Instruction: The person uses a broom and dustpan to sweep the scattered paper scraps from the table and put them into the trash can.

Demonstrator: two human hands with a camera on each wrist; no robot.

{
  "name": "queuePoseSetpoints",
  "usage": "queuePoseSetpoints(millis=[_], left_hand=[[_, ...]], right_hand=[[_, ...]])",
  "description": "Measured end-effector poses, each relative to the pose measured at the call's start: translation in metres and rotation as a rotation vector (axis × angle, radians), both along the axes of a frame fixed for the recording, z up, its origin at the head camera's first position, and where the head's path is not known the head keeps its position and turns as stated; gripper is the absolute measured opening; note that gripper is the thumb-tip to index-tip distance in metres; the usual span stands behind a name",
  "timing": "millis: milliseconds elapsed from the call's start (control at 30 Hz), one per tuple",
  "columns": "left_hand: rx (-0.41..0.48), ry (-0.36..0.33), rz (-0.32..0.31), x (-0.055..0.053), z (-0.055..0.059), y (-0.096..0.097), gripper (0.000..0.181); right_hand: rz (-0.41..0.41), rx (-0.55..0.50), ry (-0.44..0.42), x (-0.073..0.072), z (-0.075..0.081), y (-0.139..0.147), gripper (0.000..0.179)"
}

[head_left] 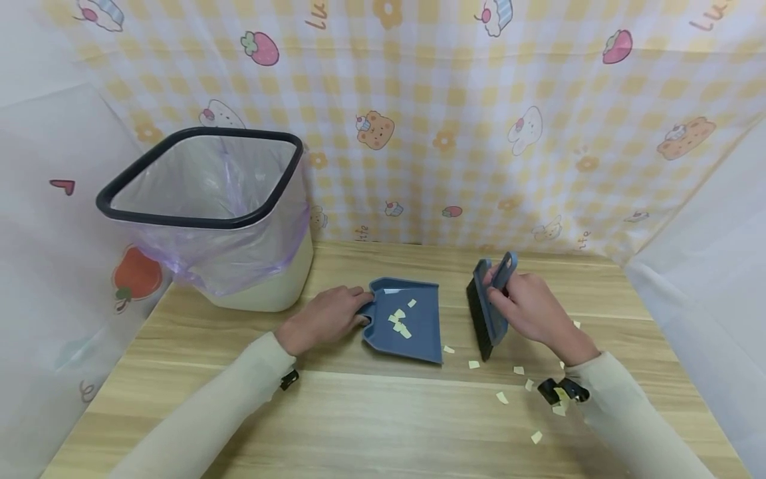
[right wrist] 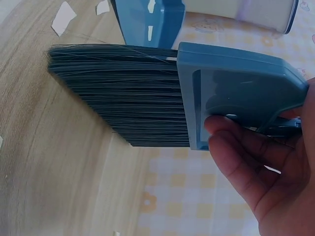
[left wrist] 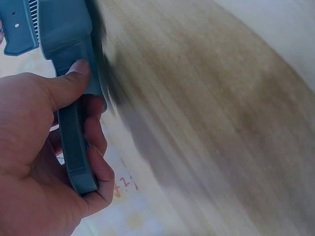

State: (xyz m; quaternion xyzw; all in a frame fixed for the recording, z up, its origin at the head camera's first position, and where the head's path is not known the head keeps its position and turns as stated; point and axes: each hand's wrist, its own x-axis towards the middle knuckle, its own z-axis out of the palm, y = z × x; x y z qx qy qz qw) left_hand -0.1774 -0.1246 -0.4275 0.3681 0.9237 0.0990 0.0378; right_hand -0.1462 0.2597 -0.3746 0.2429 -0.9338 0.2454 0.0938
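My left hand [head_left: 334, 314] grips the handle of a blue-grey dustpan [head_left: 419, 332], which lies on the table with its wide mouth facing right. In the left wrist view, thumb and fingers curl round the dustpan handle [left wrist: 78, 157]. Several small pale yellow paper scraps [head_left: 399, 322] lie in the pan. To its right, my right hand [head_left: 532, 311] holds a matching hand brush [head_left: 492, 319], dark bristles towards the pan. Seen from the right wrist, fingertips press the brush's flat blue body [right wrist: 236, 93], and its long bristles [right wrist: 123, 93] point to the tabletop.
More paper scraps [head_left: 501, 398] are scattered on the wooden table [head_left: 371, 419] between the pan and the right forearm. A cream bin [head_left: 263, 293] with a black rim and a clear liner stands at the back left. Behind hangs a yellow checked cloth [head_left: 419, 179].
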Motion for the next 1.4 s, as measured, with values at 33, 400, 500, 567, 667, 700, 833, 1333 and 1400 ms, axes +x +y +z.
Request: queuePoseSetpoints(millis=[33, 400, 500, 567, 667, 700, 833, 1333, 1400], left_hand=[[-0.003, 0.004, -0.001, 0.000, 0.001, 0.000, 0.042], [-0.010, -0.007, 0.022, 0.004, 0.012, 0.000, 0.042], [-0.005, -0.005, 0.023, 0.003, 0.015, 0.000, 0.042], [-0.004, 0.004, 0.021, 0.003, 0.017, 0.000, 0.041], [0.007, 0.014, 0.017, 0.003, 0.021, 0.000, 0.039], [0.010, 0.015, 0.017, 0.003, 0.023, 0.000, 0.039], [0.030, 0.023, 0.011, 0.003, 0.031, -0.001, 0.039], [-0.015, 0.123, -0.009, 0.004, 0.072, -0.001, 0.036], [-0.011, 0.135, -0.010, 0.004, 0.077, -0.001, 0.034]], right_hand=[[0.000, -0.001, -0.001, 0.000, 0.000, 0.000, 0.013], [-0.008, -0.012, -0.010, 0.000, -0.001, -0.001, 0.012], [-0.011, -0.011, -0.005, -0.001, -0.001, 0.000, 0.013], [-0.013, -0.005, -0.010, 0.000, 0.000, 0.000, 0.013], [-0.013, -0.002, -0.027, 0.001, 0.001, 0.001, 0.013], [-0.013, -0.002, -0.035, 0.001, 0.001, 0.001, 0.014], [-0.005, 0.003, -0.044, 0.001, 0.002, 0.002, 0.013], [-0.006, 0.013, -0.058, 0.001, 0.002, 0.000, 0.016], [-0.007, 0.016, -0.058, 0.001, 0.002, -0.001, 0.016]])
